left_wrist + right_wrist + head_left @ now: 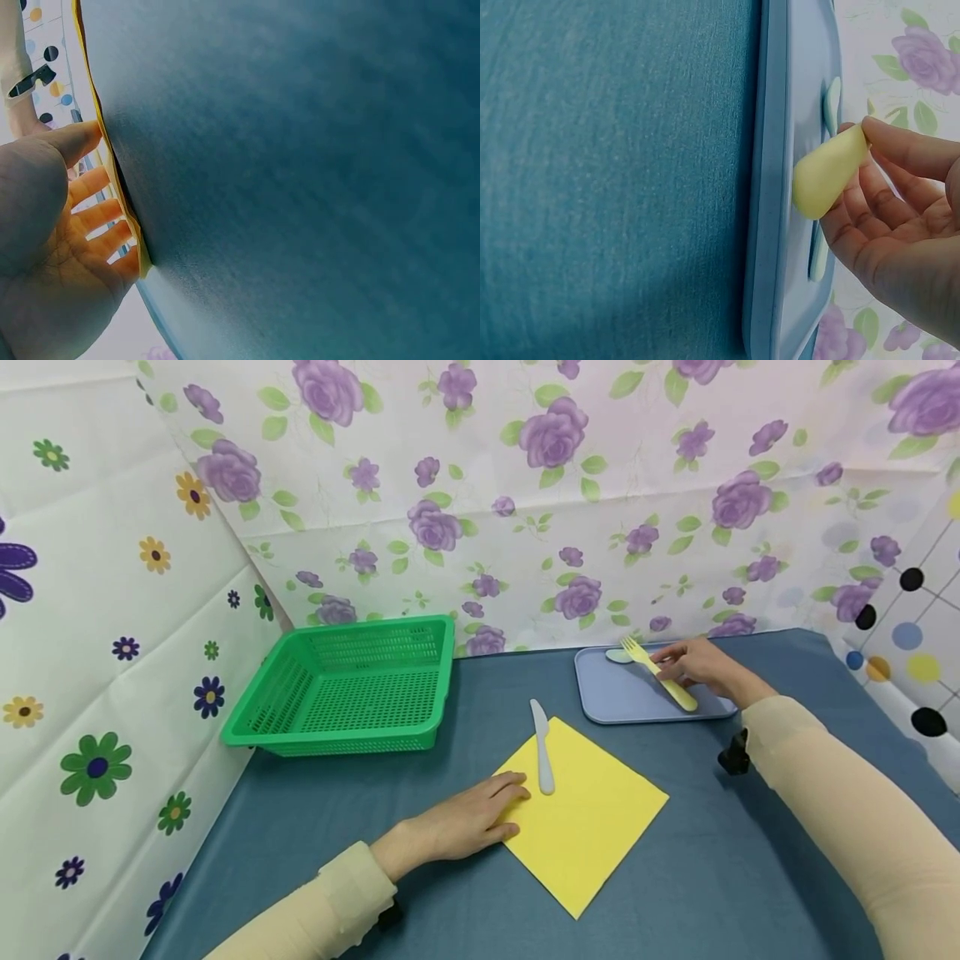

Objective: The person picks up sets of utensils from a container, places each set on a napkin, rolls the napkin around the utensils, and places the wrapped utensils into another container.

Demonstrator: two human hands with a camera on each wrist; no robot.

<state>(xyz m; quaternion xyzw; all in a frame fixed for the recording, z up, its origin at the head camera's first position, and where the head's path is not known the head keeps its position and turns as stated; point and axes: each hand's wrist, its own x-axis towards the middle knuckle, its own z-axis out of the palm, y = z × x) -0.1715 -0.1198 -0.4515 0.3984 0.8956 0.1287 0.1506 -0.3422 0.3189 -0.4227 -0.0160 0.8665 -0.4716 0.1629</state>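
Note:
My right hand pinches a yellow fork between thumb and fingers, over the blue-grey tray. In the right wrist view, the handle end of the fork points toward the camera. Lying in that tray is a pale green spoon, partly hidden behind the fork and fingers. My left hand rests its spread fingertips on the left edge of a yellow napkin, which lies turned like a diamond on the table. A light grey knife lies across the napkin's upper left edge, its blade pointing away from me.
A green plastic basket with perforated walls stands at the back left of the blue-covered table. Flowered sheets hang behind and at the left side, and a dotted one at the right.

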